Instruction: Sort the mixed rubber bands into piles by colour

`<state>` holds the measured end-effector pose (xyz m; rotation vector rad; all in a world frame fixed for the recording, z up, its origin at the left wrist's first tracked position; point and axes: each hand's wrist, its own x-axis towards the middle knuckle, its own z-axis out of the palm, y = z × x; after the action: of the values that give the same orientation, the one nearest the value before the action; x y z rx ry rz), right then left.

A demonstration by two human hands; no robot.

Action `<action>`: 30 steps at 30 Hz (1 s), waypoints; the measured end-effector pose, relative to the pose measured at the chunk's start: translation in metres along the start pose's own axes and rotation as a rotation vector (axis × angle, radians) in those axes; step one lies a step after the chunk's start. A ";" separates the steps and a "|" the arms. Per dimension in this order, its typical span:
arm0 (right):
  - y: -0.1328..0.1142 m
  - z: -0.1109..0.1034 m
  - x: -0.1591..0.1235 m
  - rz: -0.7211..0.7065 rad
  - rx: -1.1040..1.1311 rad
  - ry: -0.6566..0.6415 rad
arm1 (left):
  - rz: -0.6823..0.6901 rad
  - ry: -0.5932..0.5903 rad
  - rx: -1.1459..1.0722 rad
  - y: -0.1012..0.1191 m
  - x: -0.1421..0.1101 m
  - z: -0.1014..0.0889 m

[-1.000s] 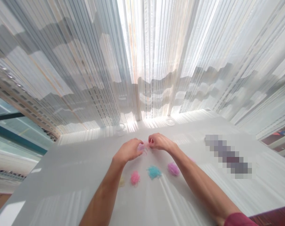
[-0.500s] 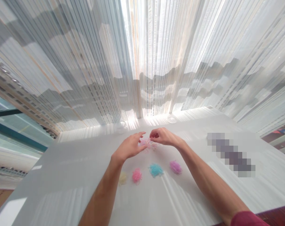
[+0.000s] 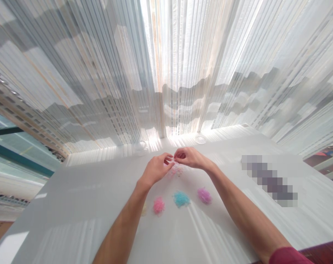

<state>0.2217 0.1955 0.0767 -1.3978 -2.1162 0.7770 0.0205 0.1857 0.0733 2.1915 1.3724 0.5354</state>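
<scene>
My left hand [image 3: 158, 168] hovers over the left side of a loose pile of pale pink and whitish strands [image 3: 177, 171], its fingers curved and the thumb a little apart from them. Close to those fingertips, my right hand [image 3: 191, 158] pinches thumb and forefinger together; whatever is between them is too small to make out. Nearer to me lie small heaps of similar strands: a bright pink heap [image 3: 159, 206], a blue heap [image 3: 181, 198] and a purple heap [image 3: 204, 195]. A pale yellow heap [image 3: 144, 210] is mostly hidden behind my left forearm.
The heaps lie on a white table [image 3: 72, 205] crossed by sunlight stripes. A blurred-out, dark elongated patch [image 3: 269, 180] is at the right. Two clear round items, one of them a disc [image 3: 201, 140], are near the back edge. Sheer striped curtains [image 3: 166, 73] hang behind.
My left hand has moved right and slightly up, its fingers drawing in toward my right fingertips. My right hand has risen slightly, still pinched. The left forearm now covers more of the yellow heap.
</scene>
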 end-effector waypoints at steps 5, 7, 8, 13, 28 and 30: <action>0.003 0.001 0.001 -0.009 0.024 0.008 | -0.021 0.019 0.006 0.000 0.000 0.000; 0.002 0.000 0.000 -0.016 0.034 0.019 | -0.021 0.013 0.014 0.001 -0.003 -0.006; 0.001 -0.002 -0.002 -0.020 0.041 0.027 | -0.021 0.010 0.019 0.001 -0.005 -0.010; -0.015 -0.013 -0.025 -0.055 0.085 0.054 | -0.027 0.014 0.042 -0.002 -0.013 -0.036; -0.031 0.072 -0.166 -0.140 0.078 -0.053 | 0.207 0.059 0.120 0.037 -0.080 -0.050; -0.031 0.083 -0.170 -0.109 0.057 -0.064 | 0.257 -0.009 0.112 0.042 -0.101 -0.038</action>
<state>0.2078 0.0120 0.0241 -1.2328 -2.1806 0.8422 -0.0129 0.0865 0.1218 2.4766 1.1481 0.5504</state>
